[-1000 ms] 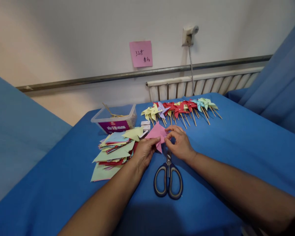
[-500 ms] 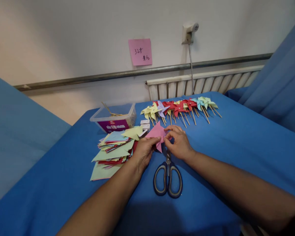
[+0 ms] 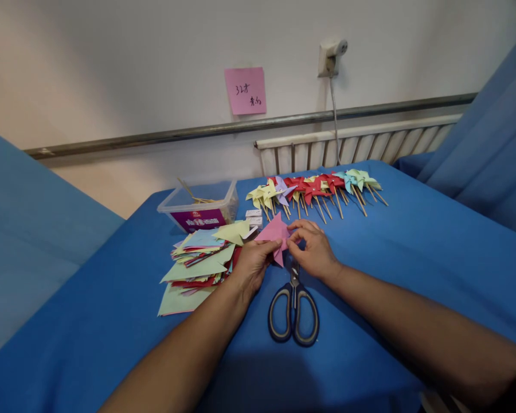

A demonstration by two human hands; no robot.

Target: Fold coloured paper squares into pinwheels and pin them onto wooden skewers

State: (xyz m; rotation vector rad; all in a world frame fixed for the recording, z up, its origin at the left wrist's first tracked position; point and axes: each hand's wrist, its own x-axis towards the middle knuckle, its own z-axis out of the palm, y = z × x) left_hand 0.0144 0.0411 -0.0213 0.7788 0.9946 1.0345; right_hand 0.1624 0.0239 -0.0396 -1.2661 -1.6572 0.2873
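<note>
A pink paper pinwheel (image 3: 274, 229), partly folded, is held up between both hands over the table. My left hand (image 3: 255, 261) pinches its lower left side, thumb on top. At its right edge, my right hand (image 3: 312, 246) closes thumb and fingertips on the paper; anything small between those fingertips is hidden. Scissors (image 3: 294, 312) with dark blue handles lie just below, blades pointing away under the hands. Left of my left hand, stacks of cut coloured paper (image 3: 198, 267) are piled up.
A clear plastic box (image 3: 202, 209) with thin sticks stands behind the paper stacks, small white boxes (image 3: 254, 217) beside it. Finished pinwheels on sticks (image 3: 313, 189) lie in a row at the back. Behind the blue-covered table (image 3: 391, 241) are a radiator (image 3: 361, 140) and a wall pipe (image 3: 176, 135).
</note>
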